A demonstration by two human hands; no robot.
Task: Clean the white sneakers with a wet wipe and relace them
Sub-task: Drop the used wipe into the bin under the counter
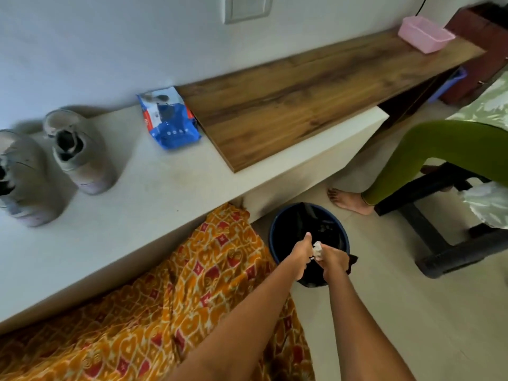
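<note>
Two white sneakers stand on the pale counter (154, 204) at the far left: one (78, 152) nearer the wall, the other (23, 180) partly cut by the frame edge. A blue wet-wipe pack (169, 118) lies behind them by the wall. Both my arms reach down over a dark bin (277, 237) on the floor. My right hand (334, 261) pinches a crumpled white wipe (317, 250) above the bin. My left hand (301, 253) is closed beside it and touches the wipe; whether it grips it is unclear.
A wooden board (288, 105) lies on the counter's right part, with a pink basket (424, 34) at its far end. Orange patterned cloth (165, 298) covers my lap. Another person's green-clad leg (426, 160) and bare foot (349, 202) sit on a black chair (439, 237) at right.
</note>
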